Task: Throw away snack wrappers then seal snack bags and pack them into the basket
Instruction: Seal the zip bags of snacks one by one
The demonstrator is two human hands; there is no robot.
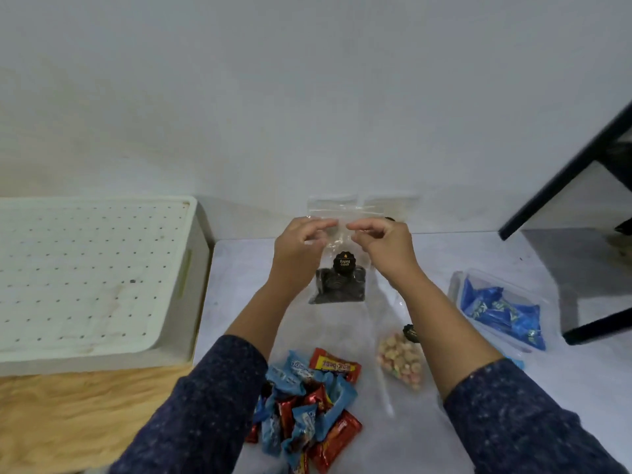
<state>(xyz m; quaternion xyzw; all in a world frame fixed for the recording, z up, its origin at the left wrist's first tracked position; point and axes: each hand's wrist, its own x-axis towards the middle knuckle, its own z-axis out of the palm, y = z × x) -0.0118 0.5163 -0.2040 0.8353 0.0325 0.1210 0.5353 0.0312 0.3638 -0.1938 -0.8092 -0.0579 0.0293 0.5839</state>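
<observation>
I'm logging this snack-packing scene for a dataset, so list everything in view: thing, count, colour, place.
Held bag: one, clear with dark snacks and a black label, lifted above the table centre, top pinched by both hands.
Pale snack bag: one, clear with pale round snacks, lying on the table under the right forearm.
Wrappers: a pile, blue and red, near table edge.
Container: one, clear, holding blue packets, right side of table.
Bin lid: one, cream, perforated, left of the table.
Table: one, white.
Black frame: one, far right.
Left hand: fingers closed on the bag's top.
Right hand: the same.
</observation>
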